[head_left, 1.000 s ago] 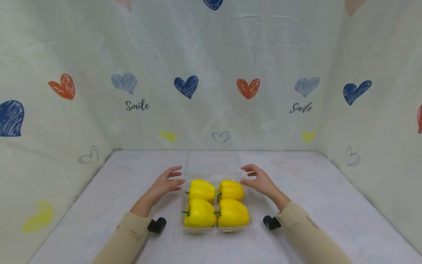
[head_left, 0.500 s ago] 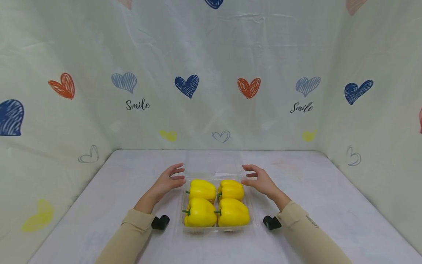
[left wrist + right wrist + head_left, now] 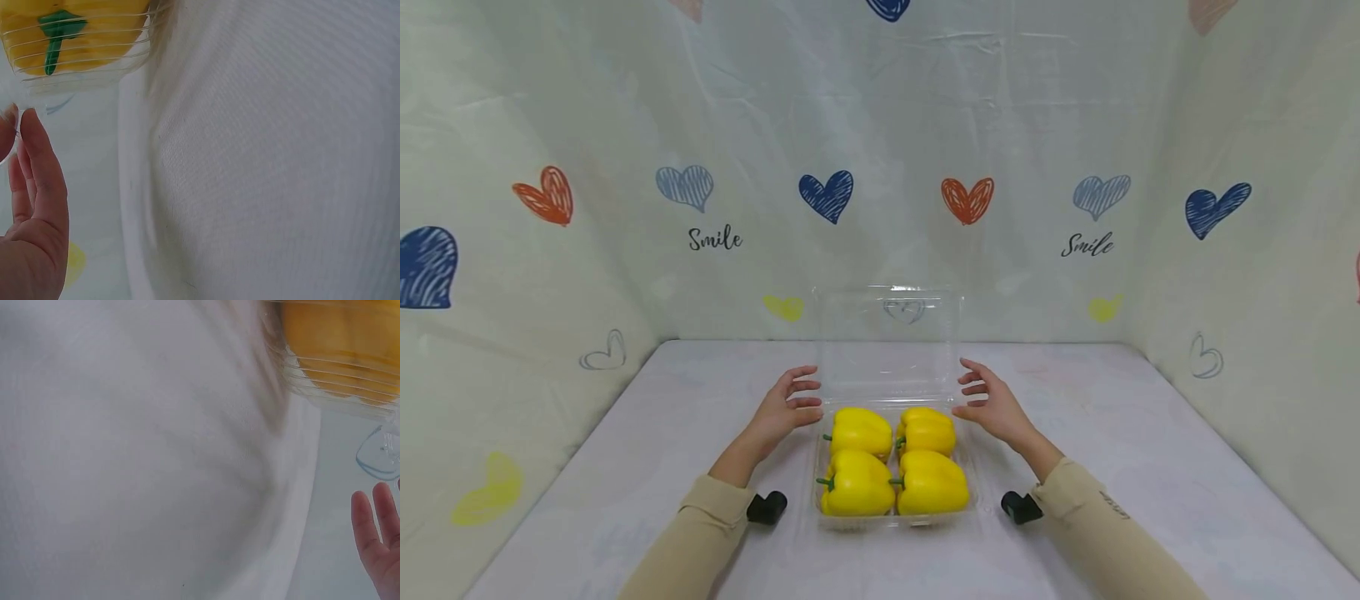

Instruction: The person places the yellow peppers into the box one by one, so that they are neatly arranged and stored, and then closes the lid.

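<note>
A clear plastic clamshell box [image 3: 850,522] holds several yellow bell peppers [image 3: 859,483] with green stems. Its hinged lid [image 3: 887,350] stands up behind them, seen against the back wall. At the lid's left edge is my left hand [image 3: 786,412], its fingers extended and spread toward the plastic. My right hand [image 3: 996,408] faces it from the other side, fingers likewise extended beside the lid's right edge. The left wrist view shows fingertips [image 3: 30,119] close to clear plastic, below a pepper in the box. Straight fingers [image 3: 382,503] appear in the right wrist view near the plastic.
The box rests on a white cloth-covered table [image 3: 625,475]. Pale curtains [image 3: 887,125] printed with hearts and "Smile" enclose the back and sides. Black wrist devices [image 3: 766,507] stick out from both cuffs.
The lid has swung up from leaning low behind the box to standing upright. Both hands have shifted slightly, with the right hand's fingers rising. The peppers and box base keep their place.
</note>
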Action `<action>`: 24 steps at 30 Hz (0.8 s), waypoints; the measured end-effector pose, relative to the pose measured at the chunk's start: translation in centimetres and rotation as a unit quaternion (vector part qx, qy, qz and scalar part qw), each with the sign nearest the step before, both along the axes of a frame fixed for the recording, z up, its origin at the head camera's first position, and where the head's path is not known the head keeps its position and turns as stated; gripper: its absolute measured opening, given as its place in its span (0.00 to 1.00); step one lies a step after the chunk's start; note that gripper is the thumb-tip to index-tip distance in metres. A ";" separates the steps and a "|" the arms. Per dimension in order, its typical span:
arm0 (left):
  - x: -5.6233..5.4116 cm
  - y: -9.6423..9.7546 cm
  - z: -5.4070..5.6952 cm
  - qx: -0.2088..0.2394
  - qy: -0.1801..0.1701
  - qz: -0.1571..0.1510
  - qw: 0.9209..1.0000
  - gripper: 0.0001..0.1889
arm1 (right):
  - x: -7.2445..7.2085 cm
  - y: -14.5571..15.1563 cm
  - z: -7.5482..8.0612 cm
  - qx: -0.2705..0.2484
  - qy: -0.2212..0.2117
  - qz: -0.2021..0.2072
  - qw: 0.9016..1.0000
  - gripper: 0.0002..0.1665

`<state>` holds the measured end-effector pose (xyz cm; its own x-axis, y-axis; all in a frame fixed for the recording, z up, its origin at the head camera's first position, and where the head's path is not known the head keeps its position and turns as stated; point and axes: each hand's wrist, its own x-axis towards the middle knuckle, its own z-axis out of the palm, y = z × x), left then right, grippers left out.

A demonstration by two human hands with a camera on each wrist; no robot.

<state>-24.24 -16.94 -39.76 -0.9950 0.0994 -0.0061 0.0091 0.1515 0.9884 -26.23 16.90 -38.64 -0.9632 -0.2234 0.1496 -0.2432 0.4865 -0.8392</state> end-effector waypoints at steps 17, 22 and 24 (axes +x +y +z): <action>2.2 -0.6 0.8 0.014 -0.067 -0.003 0.998 0.26 | 2.9 2.4 0.7 -0.030 -0.003 0.045 0.999 0.16; 3.6 -0.4 1.3 0.000 -0.098 -0.007 0.995 0.28 | 4.0 2.7 0.5 -0.023 -0.012 0.051 0.998 0.16; 4.2 -0.3 1.3 -0.005 -0.102 -0.006 0.995 0.28 | 4.5 2.7 0.3 -0.019 -0.011 0.051 0.998 0.16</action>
